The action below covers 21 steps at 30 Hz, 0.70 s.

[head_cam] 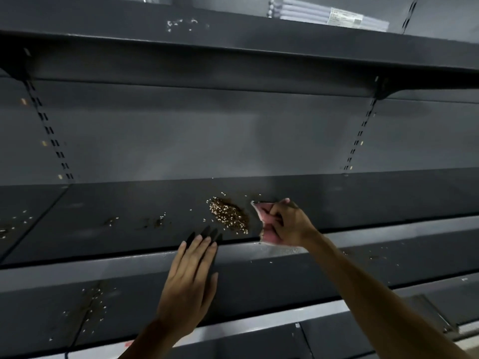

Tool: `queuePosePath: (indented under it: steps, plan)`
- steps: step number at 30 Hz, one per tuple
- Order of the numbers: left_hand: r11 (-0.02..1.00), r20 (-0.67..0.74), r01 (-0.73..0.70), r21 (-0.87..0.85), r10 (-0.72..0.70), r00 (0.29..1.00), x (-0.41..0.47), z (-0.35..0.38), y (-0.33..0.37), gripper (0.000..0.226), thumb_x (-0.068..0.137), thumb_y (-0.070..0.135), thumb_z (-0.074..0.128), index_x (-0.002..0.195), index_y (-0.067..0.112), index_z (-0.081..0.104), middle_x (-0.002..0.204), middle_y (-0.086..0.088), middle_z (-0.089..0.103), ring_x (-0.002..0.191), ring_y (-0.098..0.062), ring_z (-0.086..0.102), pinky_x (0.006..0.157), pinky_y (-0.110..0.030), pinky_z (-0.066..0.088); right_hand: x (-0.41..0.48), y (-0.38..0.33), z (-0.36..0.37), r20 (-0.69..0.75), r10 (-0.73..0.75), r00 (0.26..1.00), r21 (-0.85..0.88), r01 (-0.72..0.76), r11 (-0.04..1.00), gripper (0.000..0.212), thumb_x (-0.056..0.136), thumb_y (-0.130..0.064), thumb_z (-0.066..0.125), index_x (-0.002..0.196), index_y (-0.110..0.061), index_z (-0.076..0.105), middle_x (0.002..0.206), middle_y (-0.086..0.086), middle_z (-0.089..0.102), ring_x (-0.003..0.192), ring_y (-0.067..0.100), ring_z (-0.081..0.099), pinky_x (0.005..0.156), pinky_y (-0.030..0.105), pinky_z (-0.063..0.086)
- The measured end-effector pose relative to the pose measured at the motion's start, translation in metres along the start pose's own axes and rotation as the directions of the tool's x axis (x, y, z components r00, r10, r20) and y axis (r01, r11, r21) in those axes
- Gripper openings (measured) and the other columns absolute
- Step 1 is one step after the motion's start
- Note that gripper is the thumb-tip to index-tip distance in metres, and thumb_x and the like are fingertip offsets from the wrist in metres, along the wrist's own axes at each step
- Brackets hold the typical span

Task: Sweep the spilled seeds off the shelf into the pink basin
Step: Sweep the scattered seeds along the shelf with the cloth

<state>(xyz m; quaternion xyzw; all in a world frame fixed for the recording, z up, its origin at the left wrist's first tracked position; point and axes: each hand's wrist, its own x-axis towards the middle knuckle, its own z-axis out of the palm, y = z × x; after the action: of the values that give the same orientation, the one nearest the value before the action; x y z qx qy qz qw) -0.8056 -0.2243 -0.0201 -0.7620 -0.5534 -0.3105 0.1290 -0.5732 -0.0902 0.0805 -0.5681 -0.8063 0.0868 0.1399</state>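
Dark grey shelf [116, 224] fills the view, running wall to wall, with another shelf [233, 47] above it carrying a wrapped bundle of pale tubes [329, 15]. Below, a lower shelf [64, 312] shows a scatter of stray seeds. Right arm reaches in from the bottom right, and the right hand [290, 224] is closed around a crumpled pink cloth [267, 218], which sits on the shelf near its front edge. Left hand [189, 283] is flat and open, fingers together, tips at the shelf's front lip and grasping nothing. Between the two hands lies the pile of seeds [229, 216], brown and pale mixed, just left of the cloth. Smaller specks trail off to the left along the shelf; whether those are seeds or husks is hard to say. The pink basin is out of view.
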Motion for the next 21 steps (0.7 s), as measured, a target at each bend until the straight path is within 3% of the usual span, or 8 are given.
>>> queuePosePath:
  steps: [8, 13, 21]
  plan:
    - [1.0, -0.026, -0.002, 0.002, 0.002, 1.0, -0.014, -0.012, -0.026, 0.049, 0.1, 0.031, 0.037, 0.139, 0.005, 0.049, 0.143, -0.012, 0.051, 0.142, -0.024, 0.036, 0.118, -0.05, 0.026, 0.005, -0.077, 0.028, -0.036, 0.005, 0.999, 0.136, 0.0, 0.991, 0.026, 0.08, -0.011, 0.051, 0.103, -0.005, 0.063, 0.111, 0.016, 0.06, 0.092, 0.035, 0.063, 0.087, 0.033, 0.053]
    - [1.0, -0.045, 0.014, 0.003, -0.013, 0.999, -0.019, -0.016, -0.03, 0.049, 0.101, 0.033, 0.034, 0.137, 0.003, 0.05, 0.142, -0.015, 0.052, 0.142, -0.025, 0.035, 0.119, -0.048, 0.024, 0.017, -0.106, 0.044, -0.018, 0.019, 1.0, 0.158, -0.016, 0.987, 0.027, 0.082, -0.01, 0.049, 0.106, -0.005, 0.061, 0.118, 0.017, 0.059, 0.1, 0.033, 0.06, 0.09, 0.031, 0.046]
    - [0.996, -0.06, 0.077, 0.043, -0.074, 0.995, -0.019, -0.01, -0.032, 0.056, 0.098, 0.031, 0.041, 0.147, 0.005, 0.037, 0.154, -0.013, 0.037, 0.146, -0.027, 0.029, 0.119, -0.05, 0.023, 0.022, -0.144, 0.068, -0.051, -0.135, 0.99, 0.278, 0.144, 0.95, 0.028, 0.09, -0.008, 0.046, 0.112, -0.001, 0.061, 0.125, 0.018, 0.054, 0.112, 0.029, 0.054, 0.098, 0.027, 0.042]
